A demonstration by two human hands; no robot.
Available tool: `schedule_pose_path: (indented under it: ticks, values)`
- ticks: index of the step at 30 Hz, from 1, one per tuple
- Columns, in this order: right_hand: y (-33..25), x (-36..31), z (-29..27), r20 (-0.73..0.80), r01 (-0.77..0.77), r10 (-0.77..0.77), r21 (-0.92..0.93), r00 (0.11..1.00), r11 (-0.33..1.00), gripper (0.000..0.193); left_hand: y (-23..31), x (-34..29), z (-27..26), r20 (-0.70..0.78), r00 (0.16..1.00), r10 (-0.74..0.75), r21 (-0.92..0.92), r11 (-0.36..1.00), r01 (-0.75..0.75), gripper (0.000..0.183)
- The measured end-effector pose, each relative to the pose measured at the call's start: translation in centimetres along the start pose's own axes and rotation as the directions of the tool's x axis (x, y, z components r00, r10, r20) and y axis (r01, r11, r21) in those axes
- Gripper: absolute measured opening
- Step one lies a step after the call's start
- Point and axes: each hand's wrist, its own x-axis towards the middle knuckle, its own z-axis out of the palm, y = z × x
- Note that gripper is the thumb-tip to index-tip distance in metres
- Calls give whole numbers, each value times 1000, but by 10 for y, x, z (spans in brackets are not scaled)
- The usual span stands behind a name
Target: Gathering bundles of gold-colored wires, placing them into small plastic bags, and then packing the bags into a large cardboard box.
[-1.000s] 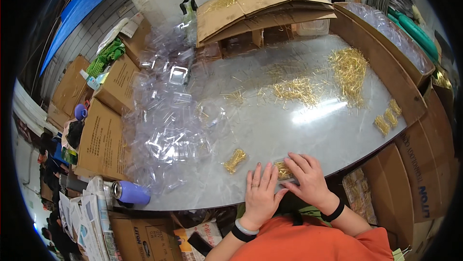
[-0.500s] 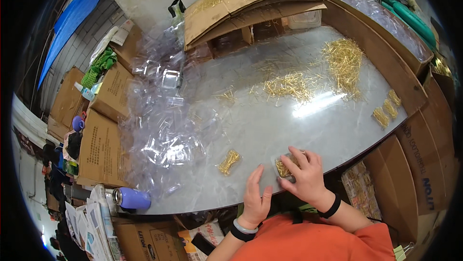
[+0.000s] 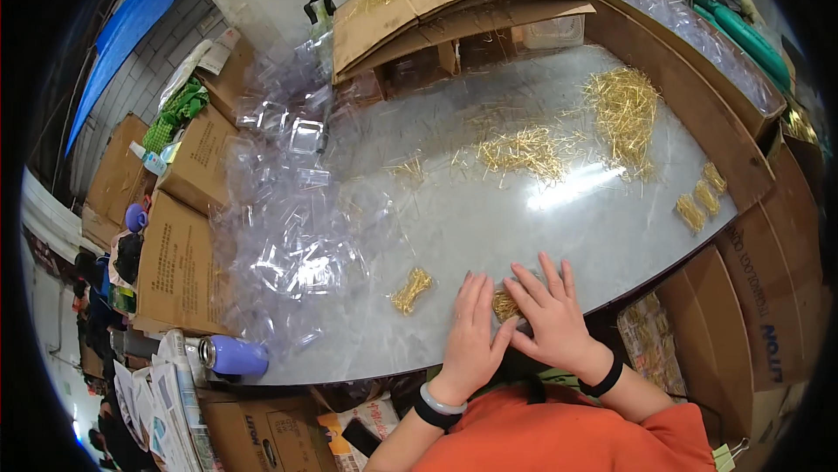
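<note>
Near the front edge of the table sits a small clear plastic box (image 3: 504,305) with gold pin-like wire pieces in it, partly covered by my hands. On its left side, my left hand (image 3: 471,332) has its fingers stretched out and close together. My right hand (image 3: 552,319) reaches over its right side, fingers extended and spread. The two thumbs come close together at the near side of the box. To the left of my hands lies another bundle of the same gold pieces (image 3: 411,290); whether a clear box encloses it is hard to tell.
A heap of clear plastic boxes (image 3: 301,236) covers the table's left side. Loose gold pieces lie in piles (image 3: 621,114) farther back, with several small bundles (image 3: 691,212) at the right edge. A cardboard cover (image 3: 454,1) stands behind; a purple bottle (image 3: 237,356) lies front left.
My left hand has moved up and right, closer against the box. My right hand has shifted slightly, its fingers straighter over the box.
</note>
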Motion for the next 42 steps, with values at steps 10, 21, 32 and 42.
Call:
schedule_pose_path:
  ticks: [10, 21, 32, 42]
  values:
    - [31, -16, 10, -76, 1, 36, 441, 996, 897, 74, -8, 5, 7, 110, 994, -20, 43, 999, 16, 56]
    - [15, -15, 14, -197, -44, 122, 359, 973, 932, 57, -5, -4, 12, 47, 997, 66, 130, 989, -72, 57]
    - [17, -26, 11, -221, 21, 74, 400, 973, 916, 48, -10, 0, 4, 107, 993, 46, -12, 999, -45, 48]
    - [8, -26, 12, -8, 107, -106, 30, 994, 994, 65, -9, -14, 12, 63, 979, 192, 97, 976, -197, 51]
